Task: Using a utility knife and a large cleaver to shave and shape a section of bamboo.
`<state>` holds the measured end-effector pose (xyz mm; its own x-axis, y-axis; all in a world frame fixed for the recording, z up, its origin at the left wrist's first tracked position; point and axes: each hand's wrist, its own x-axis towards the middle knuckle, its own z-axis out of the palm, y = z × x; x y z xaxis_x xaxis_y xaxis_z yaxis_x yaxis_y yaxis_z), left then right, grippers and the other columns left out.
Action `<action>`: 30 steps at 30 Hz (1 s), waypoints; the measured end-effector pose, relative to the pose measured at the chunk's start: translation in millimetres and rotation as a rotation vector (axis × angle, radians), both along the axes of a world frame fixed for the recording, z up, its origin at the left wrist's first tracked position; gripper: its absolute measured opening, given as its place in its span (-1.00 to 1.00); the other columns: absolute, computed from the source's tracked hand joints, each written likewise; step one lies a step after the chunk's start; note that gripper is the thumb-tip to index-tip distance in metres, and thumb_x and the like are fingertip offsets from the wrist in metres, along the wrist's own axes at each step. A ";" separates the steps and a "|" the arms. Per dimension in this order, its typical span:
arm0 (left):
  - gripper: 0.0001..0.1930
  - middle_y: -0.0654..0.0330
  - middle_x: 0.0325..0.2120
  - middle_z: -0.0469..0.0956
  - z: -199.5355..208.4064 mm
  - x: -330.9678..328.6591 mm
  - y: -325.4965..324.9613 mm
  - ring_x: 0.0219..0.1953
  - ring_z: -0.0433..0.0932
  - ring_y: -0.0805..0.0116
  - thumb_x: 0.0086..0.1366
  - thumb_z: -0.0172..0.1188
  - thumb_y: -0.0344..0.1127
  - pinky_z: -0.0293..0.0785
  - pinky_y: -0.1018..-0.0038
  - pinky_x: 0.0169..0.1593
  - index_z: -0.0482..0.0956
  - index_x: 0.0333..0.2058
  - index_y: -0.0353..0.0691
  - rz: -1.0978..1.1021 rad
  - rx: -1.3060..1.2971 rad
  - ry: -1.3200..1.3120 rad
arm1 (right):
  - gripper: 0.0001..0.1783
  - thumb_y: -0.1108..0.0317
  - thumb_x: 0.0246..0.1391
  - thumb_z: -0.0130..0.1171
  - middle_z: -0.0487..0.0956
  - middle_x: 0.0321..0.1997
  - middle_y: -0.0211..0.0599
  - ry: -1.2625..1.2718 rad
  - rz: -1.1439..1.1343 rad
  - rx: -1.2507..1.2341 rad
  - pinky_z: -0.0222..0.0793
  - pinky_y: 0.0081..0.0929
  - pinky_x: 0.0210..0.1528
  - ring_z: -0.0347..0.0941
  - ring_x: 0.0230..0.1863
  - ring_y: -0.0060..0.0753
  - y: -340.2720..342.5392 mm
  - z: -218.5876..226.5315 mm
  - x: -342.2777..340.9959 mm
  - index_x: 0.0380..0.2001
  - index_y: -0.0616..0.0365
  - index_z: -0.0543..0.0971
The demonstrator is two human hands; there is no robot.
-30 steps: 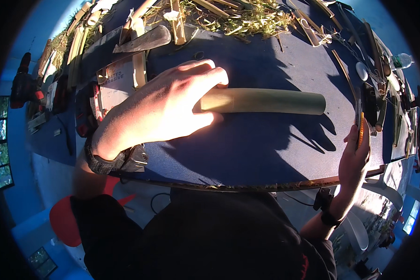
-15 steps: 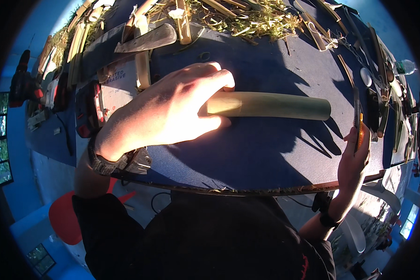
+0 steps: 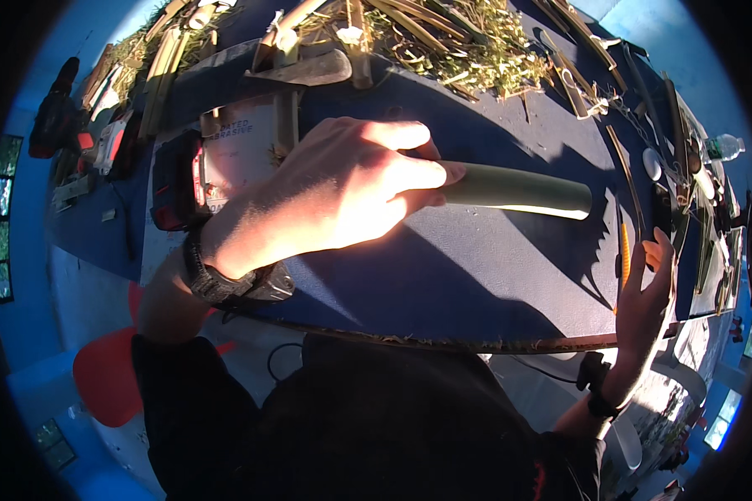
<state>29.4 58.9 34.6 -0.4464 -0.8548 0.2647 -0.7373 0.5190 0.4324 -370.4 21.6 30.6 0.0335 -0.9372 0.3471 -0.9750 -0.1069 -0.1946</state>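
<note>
My left hand [image 3: 359,179] is closed around the near end of a green bamboo piece [image 3: 518,189], which points to the right above the blue table. Its thumb and fingertips pinch the tube, and the left end is hidden by the hand. At the right side of the table, my right hand [image 3: 650,271] has its thumb and fingers apart. Just left of the right thumb lies a slim orange-handled tool [image 3: 625,250], apparently apart from the hand; its exact kind is unclear.
A hatchet-like blade [image 3: 309,70] and bamboo strips [image 3: 167,71] lie toward the far left, beside a pile of shavings [image 3: 493,50]. A red-and-black battery tool [image 3: 178,184] sits by my left wrist. Offcuts and a plastic bottle [image 3: 724,148] stand at the right.
My left hand has moved right along the bamboo piece and tightened its fingers on it. The right hand has let go of the orange-handled tool and spread its fingers.
</note>
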 end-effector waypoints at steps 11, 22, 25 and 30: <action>-0.72 0.11 -0.22 0.61 -0.6 -11.7 10.4 -0.23 0.67 0.13 0.31 0.36 -0.29 0.61 0.25 -0.18 0.57 -0.06 -0.24 -0.029 -0.058 -0.064 | -0.64 0.25 0.31 0.28 0.71 0.02 -0.07 -0.158 0.909 0.113 0.55 -0.26 0.16 0.68 0.04 -0.15 -19.3 112.8 168.1 0.09 0.20 0.63; -0.66 0.03 -0.25 0.60 15.7 3.3 72.7 -0.24 0.69 0.02 0.19 0.36 -0.40 0.63 0.19 -0.23 0.53 -0.07 -0.32 0.090 0.044 -0.216 | -0.53 0.05 0.28 0.29 0.69 -0.13 0.11 0.349 1.137 0.193 0.56 -0.12 0.04 0.68 -0.03 0.00 -45.5 40.2 381.7 -0.11 0.33 0.63; -0.64 0.03 -0.34 0.60 11.3 13.3 82.0 -0.33 0.71 0.04 0.18 0.38 -0.34 0.63 0.21 -0.29 0.51 -0.10 -0.34 0.076 -0.080 -0.154 | -0.58 0.08 0.31 0.25 0.68 -0.20 0.08 0.584 1.224 -0.150 0.56 -0.16 -0.03 0.68 -0.06 -0.04 -48.3 15.0 391.5 -0.16 0.32 0.63; -0.62 -0.01 -0.35 0.60 8.6 16.0 88.4 -0.33 0.71 0.00 0.19 0.40 -0.32 0.62 0.17 -0.27 0.50 -0.09 -0.38 0.079 0.006 -0.150 | -0.61 0.07 0.42 0.12 0.54 -0.44 -0.20 0.436 1.132 -0.418 0.52 -0.23 -0.42 0.57 -0.49 -0.24 -61.9 2.5 390.2 -0.23 0.25 0.57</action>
<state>45.4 147.3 43.2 -0.4116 -0.8903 0.1949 -0.8322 0.4544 0.3179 19.8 -40.3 33.2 0.9211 -0.1349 0.3652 -0.2750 -0.8894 0.3651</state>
